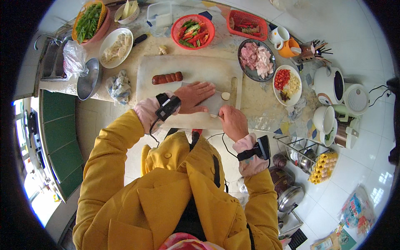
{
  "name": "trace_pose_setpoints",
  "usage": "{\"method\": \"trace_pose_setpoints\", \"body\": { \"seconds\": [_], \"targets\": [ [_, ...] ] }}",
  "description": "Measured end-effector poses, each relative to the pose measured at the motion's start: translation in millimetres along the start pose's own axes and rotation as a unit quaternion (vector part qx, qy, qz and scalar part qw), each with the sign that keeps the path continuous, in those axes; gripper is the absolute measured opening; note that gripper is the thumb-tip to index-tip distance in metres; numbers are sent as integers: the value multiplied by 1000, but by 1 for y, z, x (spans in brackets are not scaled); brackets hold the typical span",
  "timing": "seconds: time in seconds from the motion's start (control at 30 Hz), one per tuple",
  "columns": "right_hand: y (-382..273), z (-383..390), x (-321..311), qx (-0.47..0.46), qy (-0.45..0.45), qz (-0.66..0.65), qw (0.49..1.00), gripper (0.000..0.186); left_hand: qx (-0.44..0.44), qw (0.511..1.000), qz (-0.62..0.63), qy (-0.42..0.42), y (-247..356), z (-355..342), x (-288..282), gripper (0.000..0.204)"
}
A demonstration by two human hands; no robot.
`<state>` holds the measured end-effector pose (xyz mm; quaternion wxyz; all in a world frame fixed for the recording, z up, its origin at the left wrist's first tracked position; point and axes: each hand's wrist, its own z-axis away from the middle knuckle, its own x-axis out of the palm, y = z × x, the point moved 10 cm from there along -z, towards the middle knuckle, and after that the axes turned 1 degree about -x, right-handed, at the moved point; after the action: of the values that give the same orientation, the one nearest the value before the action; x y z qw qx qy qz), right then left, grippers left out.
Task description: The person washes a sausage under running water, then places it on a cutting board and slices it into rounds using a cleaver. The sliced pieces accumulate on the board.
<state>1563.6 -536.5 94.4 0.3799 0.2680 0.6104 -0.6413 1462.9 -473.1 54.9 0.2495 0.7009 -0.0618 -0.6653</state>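
Steel knife (215, 103) lies over the board (204, 68), right hand (233, 121) gripping it, left hand (194, 98) outstretched across its blade.

From my remote station I'm viewing a kitchen: a faucet (41, 38) is arching over a sink (50, 62), a rice cooker (323, 84) is standing open, and sliced peppers (194, 34) are sitting behind a cutting board (208, 68) on the counter (259, 98).

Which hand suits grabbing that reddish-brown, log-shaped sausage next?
Probably the left hand: it lies nearer the reddish-brown, log-shaped sausage, palm down and open. The right hand sits farther off, holding the broad, flat metal knife.
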Motion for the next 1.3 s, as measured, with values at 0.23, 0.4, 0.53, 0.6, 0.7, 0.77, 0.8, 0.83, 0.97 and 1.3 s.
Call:
{"method": "trace_pose_setpoints", "body": {
  "seconds": [0.23, 0.4, 0.53, 0.6, 0.7, 0.77, 0.8, 0.83, 0.97, 1.3],
  "targets": [
    [-5, 6, -3, -21, -9, 0, 1000, 8, -63, 994, -63, 69, -15, -7, -26, 72],
    [-13, 2, -3, -26, -29, 15, 999, 6, 11, 998, -38, 43, 18, -20, -19, 66],
    [-15, 8, -7, -21, -49, 14, 998, 7, -43, 996, -56, 46, -13, -10, -17, 61],
    [-15, 12, -8, -18, -53, 12, 998, 10, -72, 994, -73, 42, -34, -2, -15, 58],
    [-15, 21, -17, -26, -23, -5, 999, 16, -126, 984, -83, 92, -62, 8, -26, 49],
    [-13, 32, -25, -22, 1, -30, 999, 20, -202, 963, 52, 172, -93, 28, -45, 43],
    [-9, 38, -31, 5, 32, -69, 997, 22, -260, 935, 139, 197, -109, 42, -46, 41],
    [-5, 45, -36, 31, 64, -112, 991, 23, -244, 900, 203, 297, -107, 67, -61, 41],
    [6, 66, -36, 127, 149, -202, 960, 22, -236, 914, 110, 311, -53, 102, -43, 35],
    [-18, 46, 5, 148, 38, -17, 988, 28, -162, 927, 31, 337, 3, 78, -16, 33]
  ]
}}
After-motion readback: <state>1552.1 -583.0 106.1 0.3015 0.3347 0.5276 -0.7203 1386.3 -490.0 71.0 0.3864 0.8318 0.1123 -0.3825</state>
